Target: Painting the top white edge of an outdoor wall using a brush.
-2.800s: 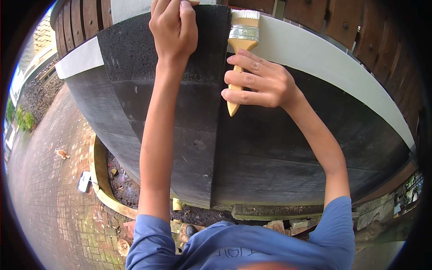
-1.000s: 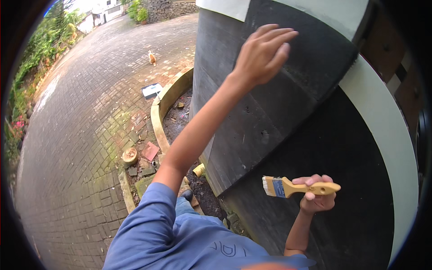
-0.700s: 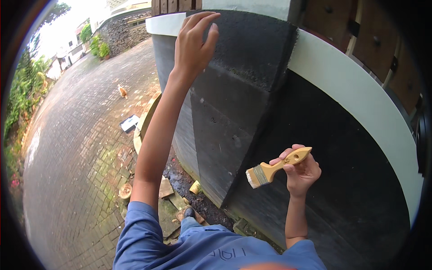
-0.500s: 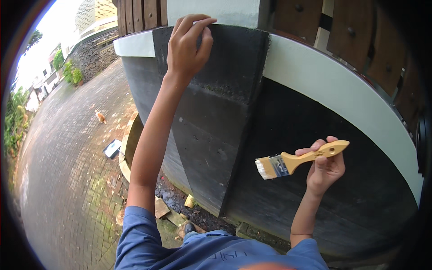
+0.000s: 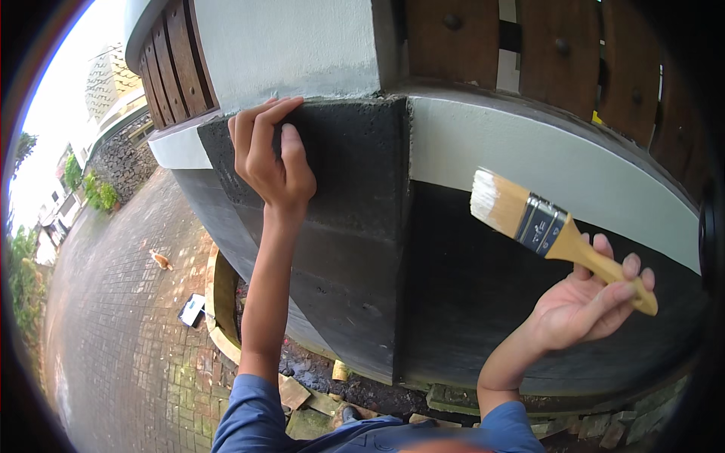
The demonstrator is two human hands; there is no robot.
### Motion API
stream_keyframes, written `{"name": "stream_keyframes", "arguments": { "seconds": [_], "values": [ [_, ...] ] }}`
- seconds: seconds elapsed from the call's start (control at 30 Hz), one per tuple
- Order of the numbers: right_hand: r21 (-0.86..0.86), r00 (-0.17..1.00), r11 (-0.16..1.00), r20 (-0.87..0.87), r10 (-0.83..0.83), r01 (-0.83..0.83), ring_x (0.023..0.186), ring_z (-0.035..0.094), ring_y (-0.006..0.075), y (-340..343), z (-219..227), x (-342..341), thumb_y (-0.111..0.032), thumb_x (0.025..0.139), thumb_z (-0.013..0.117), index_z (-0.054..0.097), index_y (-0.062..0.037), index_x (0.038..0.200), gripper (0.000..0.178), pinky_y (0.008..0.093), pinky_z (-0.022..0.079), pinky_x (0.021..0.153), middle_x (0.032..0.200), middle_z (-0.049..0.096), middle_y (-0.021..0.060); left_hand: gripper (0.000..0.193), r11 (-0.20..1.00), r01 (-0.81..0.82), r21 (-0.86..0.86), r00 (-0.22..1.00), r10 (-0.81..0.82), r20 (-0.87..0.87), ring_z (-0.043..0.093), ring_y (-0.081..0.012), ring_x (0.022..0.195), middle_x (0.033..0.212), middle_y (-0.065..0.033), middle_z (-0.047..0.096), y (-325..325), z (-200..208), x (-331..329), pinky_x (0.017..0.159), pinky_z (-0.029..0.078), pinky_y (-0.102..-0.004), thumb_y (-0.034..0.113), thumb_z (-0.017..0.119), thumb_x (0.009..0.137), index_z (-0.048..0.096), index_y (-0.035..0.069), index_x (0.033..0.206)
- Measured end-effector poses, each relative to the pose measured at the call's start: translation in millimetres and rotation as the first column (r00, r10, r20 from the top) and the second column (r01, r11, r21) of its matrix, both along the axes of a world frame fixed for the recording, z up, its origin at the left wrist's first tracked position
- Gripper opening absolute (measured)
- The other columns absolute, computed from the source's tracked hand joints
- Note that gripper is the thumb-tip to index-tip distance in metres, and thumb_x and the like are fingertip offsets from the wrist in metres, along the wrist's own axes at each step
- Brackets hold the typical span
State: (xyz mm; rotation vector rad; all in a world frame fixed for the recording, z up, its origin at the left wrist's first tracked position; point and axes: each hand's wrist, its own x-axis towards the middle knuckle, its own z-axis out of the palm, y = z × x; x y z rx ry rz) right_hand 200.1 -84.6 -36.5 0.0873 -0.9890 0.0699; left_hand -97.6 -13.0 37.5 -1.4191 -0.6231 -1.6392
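Note:
My right hand [image 5: 593, 302] grips a flat paintbrush [image 5: 540, 219] by its pale wooden handle, in front of the curved wall. White paint coats the bristle tips, which point up and left, close to the white band [image 5: 491, 143] along the wall's top but seemingly apart from it. My left hand [image 5: 272, 155] rests on the top edge of the black pillar section [image 5: 347, 151], fingers bent over the ledge and the thumb apart from them, holding nothing. Above that ledge rises a white post [image 5: 287, 53].
Brown wooden slats [image 5: 453, 45] stand above the white band. Down left, a paint tray [image 5: 192, 309] lies on the brick paving [image 5: 128, 317] beside a low curved kerb [image 5: 214, 302]. An orange cat [image 5: 161, 260] is farther off. Broken slabs [image 5: 293, 392] and a yellowish can [image 5: 340, 370] lie near my feet.
The paintbrush has come up closer to the white band and swung from bristles slightly down to bristles up-left. My view has shifted upward; my left hand stays at the ledge.

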Motion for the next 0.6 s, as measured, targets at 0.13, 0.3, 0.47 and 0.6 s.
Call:
{"name": "stream_keyframes", "arguments": {
  "seconds": [0.13,0.3,0.47,0.6],
  "values": [
    [-0.291,0.985,0.945,-0.044,-0.167,0.147,0.087,0.064,0.0177,0,-17,-10,-0.036,0.102,0.039,0.016,-0.0141,0.136,0.047,0.0403,0.056,0.084,0.103,0.043,-0.0024,0.031,1.000,-0.024,-0.003,0.999,0.025,0.046,0.061,-0.0301,0.091,0.090,-0.0150,0.065,-2,-2,0,0.085,0.047,-0.0389,0.013,0.047,0.073,0.070,0.000,0.090],
    [-0.350,0.992,0.929,0.000,-0.126,0.118,0.082,0.063,0.0136,18,-5,-11,-0.044,0.099,0.042,0.018,-0.0145,0.134,0.051,0.0360,0.054,0.081,0.099,0.042,-0.0050,0.039,0.998,-0.064,-0.026,0.995,0.065,0.075,0.062,-0.0313,0.093,0.092,-0.0174,0.066,-2,-5,0,0.088,0.048,-0.0401,0.020,0.041,0.077,0.069,-0.003,0.091],
    [-0.452,0.973,0.869,-0.012,-0.230,0.200,0.075,0.060,0.0073,22,4,-3,-0.060,0.092,0.048,0.020,-0.0140,0.134,0.068,0.0297,0.054,0.069,0.096,0.041,-0.0082,0.041,0.964,-0.042,0.261,0.963,-0.030,0.267,0.060,-0.0274,0.093,0.095,-0.0161,0.068,7,-12,-5,0.086,0.048,-0.0394,0.018,0.040,0.075,0.070,-0.003,0.094],
    [-0.450,0.944,0.852,-0.052,-0.325,0.268,0.081,0.059,0.0110,23,30,-1,-0.063,0.088,0.053,0.025,-0.0123,0.132,0.073,0.0319,0.052,0.077,0.097,0.041,-0.0076,0.036,0.938,-0.020,0.347,0.921,-0.118,0.371,0.054,-0.0231,0.101,0.100,-0.0138,0.058,17,-23,-18,0.090,0.043,-0.0372,0.016,0.032,0.086,0.057,-0.005,0.101]
  ]
}}
